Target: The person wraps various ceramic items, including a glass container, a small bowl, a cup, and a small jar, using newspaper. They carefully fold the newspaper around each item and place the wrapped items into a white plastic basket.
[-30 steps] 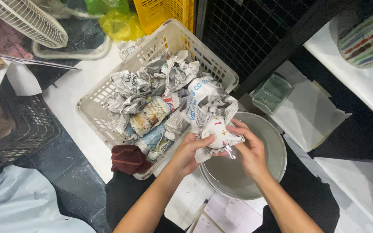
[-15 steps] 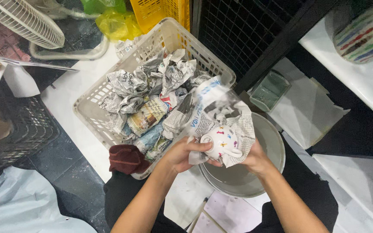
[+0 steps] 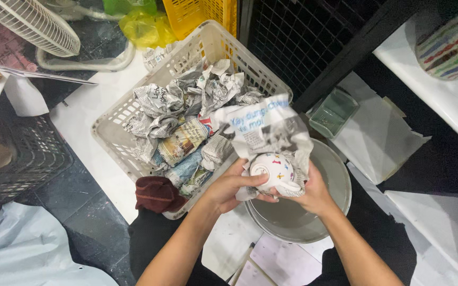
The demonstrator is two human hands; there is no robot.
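Note:
My left hand (image 3: 228, 186) and my right hand (image 3: 314, 191) together hold a small white cup (image 3: 272, 172) with coloured specks, bottom side facing up. A sheet of crumpled newspaper (image 3: 269, 128) hangs open around the cup, mostly behind and under it. My left thumb rests on the cup's rim side; my right hand cradles the paper and the cup from the right. Both hands hover over a grey metal bowl (image 3: 329, 169). To the left stands a white plastic basket (image 3: 123, 114) full of newspaper-wrapped bundles (image 3: 181, 108).
A dark red cloth (image 3: 157, 193) lies at the basket's near corner. A green glass container (image 3: 333, 112) sits on white paper sheets (image 3: 382, 137) at right. A striped ceramic pot (image 3: 451, 45) stands on a white shelf. A fan guard (image 3: 27, 24), yellow crate (image 3: 202, 13) and black wire basket (image 3: 19, 159) surround.
The newspaper has been peeled open and spread upward, and the cup now shows bare between my hands. My hands stayed over the grey bowl.

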